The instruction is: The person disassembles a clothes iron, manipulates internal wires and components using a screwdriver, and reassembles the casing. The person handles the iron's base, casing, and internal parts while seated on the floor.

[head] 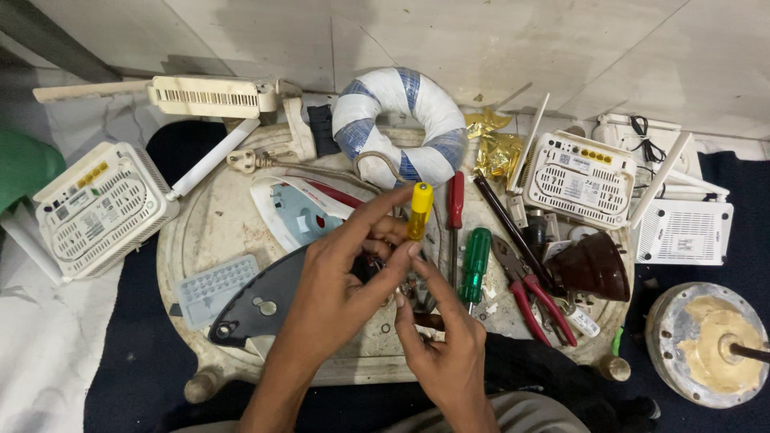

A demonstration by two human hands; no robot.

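Bare forearms, perhaps light trousers

**Crowded round board, open margin at the lower left**

The round work board [200, 232] is packed. The dismantled iron [293, 212] and its dark soleplate [257, 305] fill the middle, with the left hand [337, 297] and right hand [441, 353] over them. To the right, a red screwdriver [455, 200], a green screwdriver [476, 256] and red-handled pliers [529, 293] lie close together, leaving only narrow gaps. The coiled blue-and-white cord [401, 124] blocks the far edge, and white routers [100, 208] [581, 176] flank both sides. Bare board shows at the left rim, between the grey perforated plate [215, 287] and the plug [241, 163].
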